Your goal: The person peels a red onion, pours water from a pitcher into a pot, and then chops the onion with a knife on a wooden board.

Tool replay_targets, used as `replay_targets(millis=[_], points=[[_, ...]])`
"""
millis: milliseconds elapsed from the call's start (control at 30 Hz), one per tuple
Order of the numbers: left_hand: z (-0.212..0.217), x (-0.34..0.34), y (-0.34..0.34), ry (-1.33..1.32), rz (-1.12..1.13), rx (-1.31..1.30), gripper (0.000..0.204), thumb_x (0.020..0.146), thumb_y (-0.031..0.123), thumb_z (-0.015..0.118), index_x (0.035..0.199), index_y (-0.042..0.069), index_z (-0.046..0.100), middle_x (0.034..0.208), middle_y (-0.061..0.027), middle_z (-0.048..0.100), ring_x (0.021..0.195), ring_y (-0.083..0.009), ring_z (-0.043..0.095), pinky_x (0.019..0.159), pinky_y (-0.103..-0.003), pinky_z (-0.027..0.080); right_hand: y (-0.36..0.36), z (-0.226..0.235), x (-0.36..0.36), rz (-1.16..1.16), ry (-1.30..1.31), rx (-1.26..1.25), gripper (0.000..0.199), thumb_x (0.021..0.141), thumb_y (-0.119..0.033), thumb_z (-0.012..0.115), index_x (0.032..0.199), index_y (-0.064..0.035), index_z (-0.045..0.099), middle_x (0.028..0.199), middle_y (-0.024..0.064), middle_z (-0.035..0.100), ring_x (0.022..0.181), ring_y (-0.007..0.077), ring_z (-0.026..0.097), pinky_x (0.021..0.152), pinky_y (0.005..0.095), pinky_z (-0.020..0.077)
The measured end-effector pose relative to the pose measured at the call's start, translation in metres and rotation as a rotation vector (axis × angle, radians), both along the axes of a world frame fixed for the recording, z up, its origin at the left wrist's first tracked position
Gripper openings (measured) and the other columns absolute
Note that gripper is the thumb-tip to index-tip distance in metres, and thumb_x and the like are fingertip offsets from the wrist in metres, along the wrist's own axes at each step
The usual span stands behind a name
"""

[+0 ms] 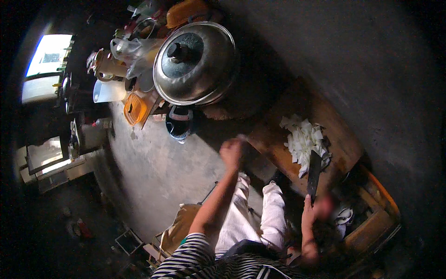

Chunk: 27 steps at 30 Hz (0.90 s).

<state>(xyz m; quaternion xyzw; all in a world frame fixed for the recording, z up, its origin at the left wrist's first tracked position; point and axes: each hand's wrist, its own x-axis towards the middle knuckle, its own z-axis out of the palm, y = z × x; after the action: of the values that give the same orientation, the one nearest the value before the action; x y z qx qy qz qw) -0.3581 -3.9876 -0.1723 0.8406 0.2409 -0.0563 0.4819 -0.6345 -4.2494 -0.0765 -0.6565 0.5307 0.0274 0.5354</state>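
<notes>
My right hand [308, 215] is wrapped round the handle end of a wide dark-bladed kitchen knife [314, 174]. The blade reaches over a wooden board [343, 148], and its tip meets a loose heap of pale, leafy cut vegetable [302, 142]. My left hand [231, 153] is off to the left of the board, above the floor, with its fingers curled closed. A small pale bit shows at its fingertips, too blurred to name. Beside the right hand is a blurred reddish patch I cannot make out.
A big pot with a domed metal lid [218, 51] stands at the far side. Left of it are a plastic bag [134, 51], a translucent jug [108, 91] and an orange basket [135, 109]. A black bag [179, 123] sits below the pot. Wooden boxes [371, 228] lie at the near right.
</notes>
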Motion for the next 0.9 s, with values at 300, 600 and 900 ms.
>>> replay_targets(millis=[300,600,900], points=[[0.030,0.107,0.188,0.009,0.680,-0.233,0.013,0.083,0.021,0.067,0.082,0.013,0.057,0.063,-0.0012,0.054,0.052,-0.0139,0.050,0.043,-0.029,0.035,0.018,0.010,0.045,0.127,0.032,-0.110,0.026,0.091,-0.026,0.065,0.090,-0.0002,0.062,0.076,0.0016,0.059,0.068,0.0111,0.050,0.065,0.0285,0.0438],[-0.014,0.124,0.342,0.130,0.520,-0.638,0.038,0.093,0.047,0.051,0.106,0.012,0.057,0.085,-0.0027,0.057,0.082,-0.0205,0.056,0.068,-0.036,0.042,0.032,0.020,0.073,0.211,-0.039,-0.113,0.037,0.089,-0.033,0.067,0.093,0.0038,0.061,0.084,0.0141,0.066,0.074,0.0203,0.058,0.073,0.0351,0.0475],[0.009,0.077,0.166,0.244,0.007,-1.134,0.051,0.094,0.044,0.051,0.124,0.003,0.051,0.108,-0.0054,0.060,0.100,-0.0208,0.057,0.092,-0.039,0.045,0.028,-0.016,0.094,0.277,-0.044,-0.280,0.033,0.087,-0.029,0.067,0.084,0.0018,0.056,0.068,0.0168,0.054,0.059,0.0289,0.049,0.059,0.0387,0.0434]])
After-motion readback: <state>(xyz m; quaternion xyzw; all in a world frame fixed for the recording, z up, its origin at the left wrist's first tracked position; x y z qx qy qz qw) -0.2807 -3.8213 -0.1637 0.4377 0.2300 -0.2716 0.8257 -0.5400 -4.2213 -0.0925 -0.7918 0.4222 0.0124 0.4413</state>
